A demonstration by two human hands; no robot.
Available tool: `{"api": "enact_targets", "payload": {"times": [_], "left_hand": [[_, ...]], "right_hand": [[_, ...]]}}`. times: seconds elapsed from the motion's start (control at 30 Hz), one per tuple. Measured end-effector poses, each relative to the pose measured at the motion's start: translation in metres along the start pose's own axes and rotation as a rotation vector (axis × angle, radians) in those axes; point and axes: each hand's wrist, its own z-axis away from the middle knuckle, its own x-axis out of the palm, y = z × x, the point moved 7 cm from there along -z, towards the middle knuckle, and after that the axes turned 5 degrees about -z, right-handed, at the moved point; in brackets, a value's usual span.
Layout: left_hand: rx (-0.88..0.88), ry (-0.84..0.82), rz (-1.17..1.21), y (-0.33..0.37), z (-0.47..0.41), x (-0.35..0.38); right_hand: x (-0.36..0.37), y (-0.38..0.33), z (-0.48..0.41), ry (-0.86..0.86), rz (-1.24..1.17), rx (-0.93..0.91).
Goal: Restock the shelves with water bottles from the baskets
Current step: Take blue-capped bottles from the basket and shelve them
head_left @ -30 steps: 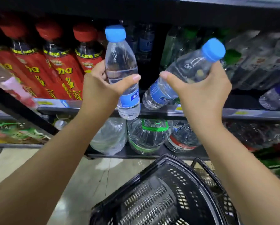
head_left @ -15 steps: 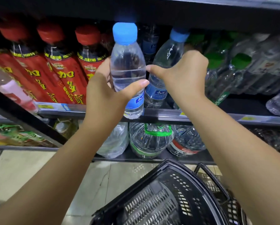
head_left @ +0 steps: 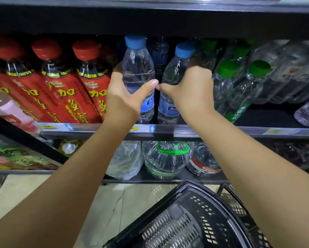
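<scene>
left hand (head_left: 122,99) grips left water bottle (head_left: 138,68), upright, blue cap up, on shelf (head_left: 221,130) front edge. right hand (head_left: 191,90) grips right water bottle (head_left: 175,72), cap tilted slightly right, base on shelf. black basket (head_left: 195,221) near.

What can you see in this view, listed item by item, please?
left bottle: one, clear, blue cap, shelf front
right bottle: one, clear, blue cap, beside it
red bottles: at least three, red caps and labels, shelf left
green-capped bottles: several, clear, shelf right
jugs: three, clear, lower shelf
shelf: one, dark, middle
basket: one, black, bottom right
left hand: one, grips left bottle
right hand: one, grips right bottle
</scene>
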Motion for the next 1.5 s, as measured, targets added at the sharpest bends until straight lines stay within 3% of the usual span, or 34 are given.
{"api": "enact_targets", "payload": {"times": [0.17,0.43,0.6,0.9,1.2,1.3,1.5], "left_hand": [[0.007,-0.049,-0.051,-0.017,0.008,0.009],[0.027,-0.170,-0.122,-0.023,0.004,0.016],[0.030,-0.127,-0.075,-0.027,0.013,0.018],[-0.066,0.194,-0.591,-0.051,0.024,0.021],[-0.056,0.157,-0.665,-0.057,-0.024,0.040],[-0.117,0.177,-0.518,-0.062,-0.045,0.044],[-0.069,0.096,-0.486,-0.067,-0.083,0.059]], "right_hand": [[0.004,0.002,0.005,-0.003,0.009,-0.025],[0.024,0.029,0.032,-0.083,-0.362,0.081],[0.038,0.048,0.046,-0.007,-0.458,0.098],[0.067,0.063,0.046,0.004,-0.413,0.093],[0.091,0.057,-0.003,0.057,-0.260,0.147],[0.097,0.053,-0.021,0.106,-0.294,0.147],[0.110,0.047,-0.055,0.100,-0.266,0.167]]}}
